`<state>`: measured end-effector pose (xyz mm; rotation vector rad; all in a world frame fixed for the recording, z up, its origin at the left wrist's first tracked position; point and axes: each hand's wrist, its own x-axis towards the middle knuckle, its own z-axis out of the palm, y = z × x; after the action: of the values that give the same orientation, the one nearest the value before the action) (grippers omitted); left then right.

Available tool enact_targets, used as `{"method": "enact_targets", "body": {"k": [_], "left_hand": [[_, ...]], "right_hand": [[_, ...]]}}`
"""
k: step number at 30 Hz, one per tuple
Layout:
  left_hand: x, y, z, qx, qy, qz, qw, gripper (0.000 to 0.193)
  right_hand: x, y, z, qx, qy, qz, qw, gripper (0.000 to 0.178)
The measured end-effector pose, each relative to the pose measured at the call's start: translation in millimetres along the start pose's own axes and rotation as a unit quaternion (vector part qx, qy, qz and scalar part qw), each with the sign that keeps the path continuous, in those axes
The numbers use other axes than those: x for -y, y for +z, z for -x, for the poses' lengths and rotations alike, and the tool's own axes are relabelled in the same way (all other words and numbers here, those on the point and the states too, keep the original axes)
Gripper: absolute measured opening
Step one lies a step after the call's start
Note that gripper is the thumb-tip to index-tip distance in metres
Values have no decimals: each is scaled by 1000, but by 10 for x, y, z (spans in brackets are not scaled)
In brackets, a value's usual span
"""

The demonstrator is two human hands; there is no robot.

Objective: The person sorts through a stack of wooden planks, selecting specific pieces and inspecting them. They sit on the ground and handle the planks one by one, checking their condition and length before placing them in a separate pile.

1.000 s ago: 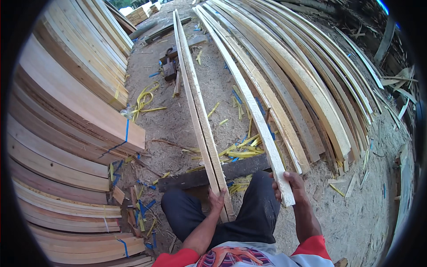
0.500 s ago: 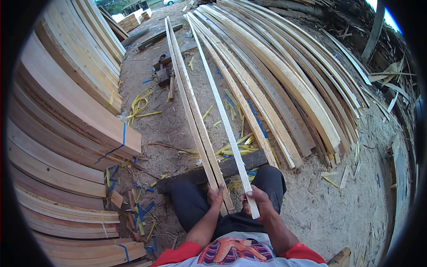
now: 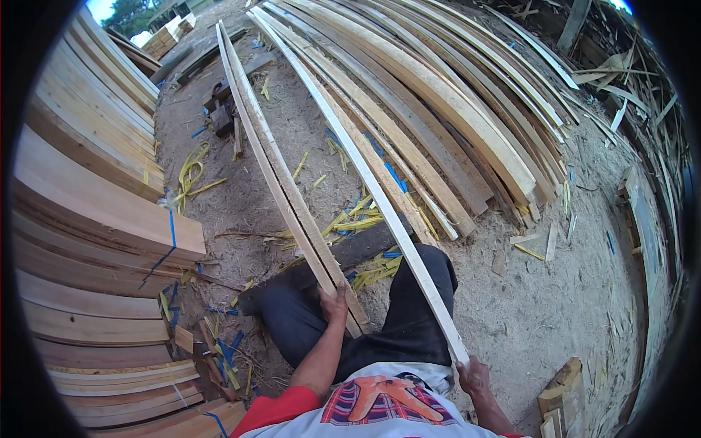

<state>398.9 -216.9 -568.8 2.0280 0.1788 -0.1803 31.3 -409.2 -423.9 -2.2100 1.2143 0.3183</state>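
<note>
My left hand (image 3: 335, 304) is wrapped round a long wooden strip (image 3: 279, 191), one of two that lie side by side with a narrow dark gap between them. The other strip (image 3: 356, 312) ends just past my fingers, between my knees. At my right, my right hand (image 3: 476, 377) grips the near end of a long pale wooden strip (image 3: 427, 283). This one slants away over my right thigh toward the far pile. A dark timber (image 3: 361, 247) lies crosswise on the ground beneath the strips, before my knees.
Stacked planks (image 3: 109, 197) with blue ties stand on the left. A broad row of long strips (image 3: 467, 124) lies at the far right. Yellow strapping scraps (image 3: 358, 219) litter the sandy ground (image 3: 526, 306). Wood offcuts (image 3: 562, 390) lie at near right.
My right hand has moved right and toward me, drawing the pale strip's near end along. My left hand keeps its hold. The whole view has shifted a little.
</note>
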Motion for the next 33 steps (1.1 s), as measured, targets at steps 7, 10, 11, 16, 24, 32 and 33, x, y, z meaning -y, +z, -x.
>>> {"method": "enact_targets", "body": {"k": [7,10,11,16,24,32,33], "left_hand": [[-36,27,-31,-20,-5,-50,999,82],[-25,-33,3,-20,-1,-22,1000,80],[-10,-41,0,-21,3,-12,1000,79],[-81,-42,34,-25,16,-20,999,75],[-33,-38,37,-27,7,-63,998,77],[70,-17,7,-22,4,-36,999,85],[82,-33,12,-33,3,-32,999,81]], "right_hand": [[-315,165,-64,-13,-39,-2,999,46],[-184,16,-82,47,-12,17,999,49],[-195,12,-110,48,-16,15,999,49],[-215,24,-212,60,-21,7,998,50],[-47,43,-355,81,-46,23,995,50],[946,-208,-329,27,-122,-27,992,42],[1141,-211,-419,31,-130,-15,991,41]]}}
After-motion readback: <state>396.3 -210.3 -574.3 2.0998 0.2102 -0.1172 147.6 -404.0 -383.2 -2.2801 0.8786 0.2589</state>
